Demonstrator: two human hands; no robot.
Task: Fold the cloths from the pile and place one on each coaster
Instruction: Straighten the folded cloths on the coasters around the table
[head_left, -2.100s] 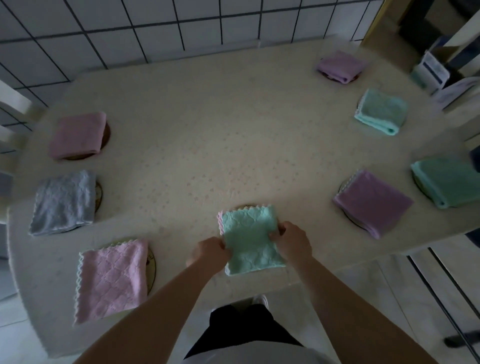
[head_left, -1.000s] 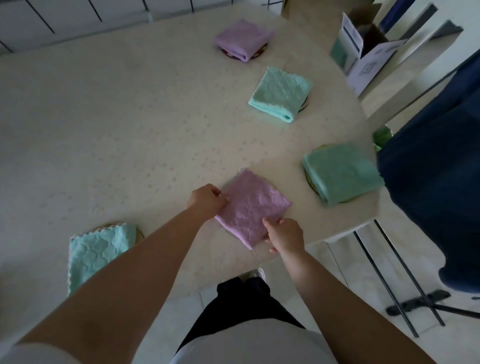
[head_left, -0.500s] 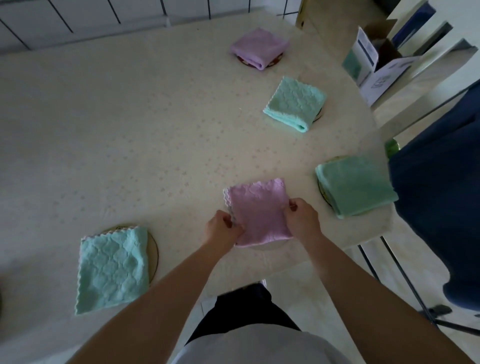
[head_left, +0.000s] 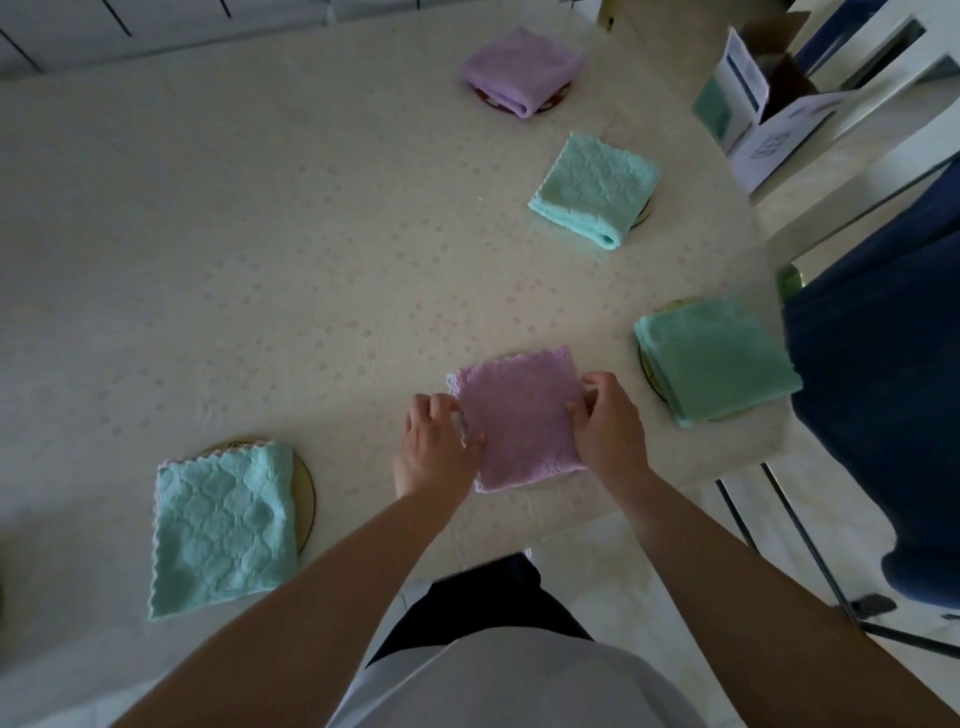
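Covering the table (head_left: 260, 234) is a cream dotted cloth; tiled floor (head_left: 649, 566) shows below. Left hand (head_left: 434, 447) and right hand (head_left: 605, 421) pinch the fluffy square purple cloth (head_left: 519, 415), lying near the table's front edge.

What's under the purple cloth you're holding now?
Under the purple cloth, held at its sides by the left hand and right hand, no coaster is clearly visible; the cloth covers that spot on the table.
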